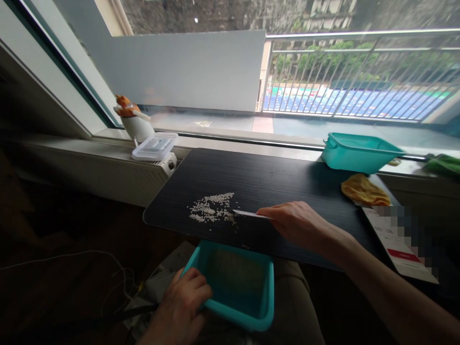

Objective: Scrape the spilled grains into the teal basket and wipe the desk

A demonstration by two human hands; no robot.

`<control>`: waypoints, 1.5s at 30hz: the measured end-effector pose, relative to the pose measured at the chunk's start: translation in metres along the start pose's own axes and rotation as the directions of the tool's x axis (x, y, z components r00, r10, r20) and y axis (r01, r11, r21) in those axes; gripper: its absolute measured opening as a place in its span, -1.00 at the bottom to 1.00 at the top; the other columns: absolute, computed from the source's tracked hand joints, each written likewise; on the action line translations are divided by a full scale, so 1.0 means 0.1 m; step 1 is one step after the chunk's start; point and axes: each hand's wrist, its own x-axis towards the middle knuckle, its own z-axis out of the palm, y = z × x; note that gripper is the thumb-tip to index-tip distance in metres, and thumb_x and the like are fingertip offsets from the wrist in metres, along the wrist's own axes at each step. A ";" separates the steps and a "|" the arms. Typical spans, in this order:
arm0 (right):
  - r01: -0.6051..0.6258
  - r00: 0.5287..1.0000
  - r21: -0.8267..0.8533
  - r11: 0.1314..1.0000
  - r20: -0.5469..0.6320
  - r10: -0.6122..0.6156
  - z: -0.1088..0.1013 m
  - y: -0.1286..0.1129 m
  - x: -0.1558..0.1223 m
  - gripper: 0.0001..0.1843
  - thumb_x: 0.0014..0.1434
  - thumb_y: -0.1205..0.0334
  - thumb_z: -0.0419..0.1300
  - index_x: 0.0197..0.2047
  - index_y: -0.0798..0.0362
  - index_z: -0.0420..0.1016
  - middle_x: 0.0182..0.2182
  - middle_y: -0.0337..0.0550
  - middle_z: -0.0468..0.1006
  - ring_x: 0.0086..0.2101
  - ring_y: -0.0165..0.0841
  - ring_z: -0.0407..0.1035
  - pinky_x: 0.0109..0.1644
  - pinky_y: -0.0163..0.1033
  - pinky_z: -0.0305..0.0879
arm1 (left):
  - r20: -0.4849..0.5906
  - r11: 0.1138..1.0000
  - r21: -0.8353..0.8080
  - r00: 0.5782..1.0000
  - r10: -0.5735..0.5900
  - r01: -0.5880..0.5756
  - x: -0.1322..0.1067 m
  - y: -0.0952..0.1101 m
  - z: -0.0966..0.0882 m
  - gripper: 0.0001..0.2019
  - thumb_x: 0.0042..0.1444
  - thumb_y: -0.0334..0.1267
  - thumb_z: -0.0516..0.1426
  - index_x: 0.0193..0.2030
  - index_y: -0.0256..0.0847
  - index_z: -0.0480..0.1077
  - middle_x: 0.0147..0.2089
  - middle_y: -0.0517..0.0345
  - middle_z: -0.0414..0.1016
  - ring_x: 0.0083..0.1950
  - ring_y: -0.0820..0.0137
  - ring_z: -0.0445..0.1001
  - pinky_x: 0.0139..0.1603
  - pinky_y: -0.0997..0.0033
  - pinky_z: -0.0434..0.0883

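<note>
Small white grains like rice [210, 211] lie scattered on the left part of the black table [266, 177]. My right hand [296, 218] is closed on a thin white card-like strip [249, 213], seen nearly edge-on. Its tip reaches the right side of the grains. Below the table's front edge, my left hand [189, 292] grips the left rim of a teal plastic bin [268, 297]. The bin rests over my lap, and its inside is dim, so I cannot tell what is in it. A few grains lie at the table edge above it.
A second teal bin [362, 153] stands at the back right, near a yellow cloth [364, 190] and a white printed sheet [398, 244]. A clear plastic lid [155, 146] and a white pot-like figure [136, 125] sit on the radiator side. A cable [122, 268] hangs lower left.
</note>
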 end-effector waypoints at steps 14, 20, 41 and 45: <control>0.005 0.998 0.258 0.966 0.061 -0.021 0.01 -0.20 -0.35 -0.73 0.24 0.38 -0.03 -0.29 -0.04 0.47 -0.57 -0.30 0.45 -0.57 -0.44 0.26 -0.47 -0.33 -0.02 | 0.032 0.998 0.007 0.998 -0.060 0.059 0.05 0.01 -0.05 -0.81 -0.27 -0.58 0.01 -0.53 -0.21 0.25 -0.42 0.21 0.39 -0.22 0.32 0.31 -0.15 0.24 0.17; -0.015 1.000 0.101 0.995 0.019 0.013 0.02 -0.26 -0.05 -0.75 0.23 0.40 -0.01 -0.23 -0.02 0.48 -0.48 -0.22 0.55 -0.48 -0.41 0.39 -0.43 -0.31 -0.05 | 0.038 0.998 0.018 0.998 -0.059 0.058 0.03 0.00 -0.06 -0.79 -0.25 -0.60 0.03 -0.50 -0.23 0.32 -0.42 0.20 0.42 -0.23 0.30 0.33 -0.16 0.22 0.18; 0.089 0.986 0.132 0.987 0.126 -0.105 -0.01 -0.56 -0.03 -0.82 0.14 0.47 0.03 -0.36 0.02 0.37 -0.51 -0.27 0.51 -0.53 -0.48 0.29 -0.48 -0.30 -0.16 | -0.033 0.995 0.009 0.994 -0.100 0.100 -0.04 -0.18 -0.03 -0.83 -0.15 -0.58 0.07 -0.52 -0.22 0.29 -0.41 0.20 0.42 -0.20 0.30 0.34 -0.14 0.22 0.21; 0.050 0.995 0.121 0.991 0.080 -0.060 -0.02 -0.52 -0.05 -0.82 0.16 0.47 0.02 -0.36 0.02 0.35 -0.50 -0.27 0.51 -0.53 -0.49 0.28 -0.47 -0.29 -0.18 | -0.003 0.995 0.025 0.995 -0.102 0.102 -0.02 -0.16 -0.06 -0.83 -0.15 -0.59 0.08 -0.52 -0.24 0.29 -0.42 0.20 0.41 -0.21 0.29 0.35 -0.14 0.21 0.21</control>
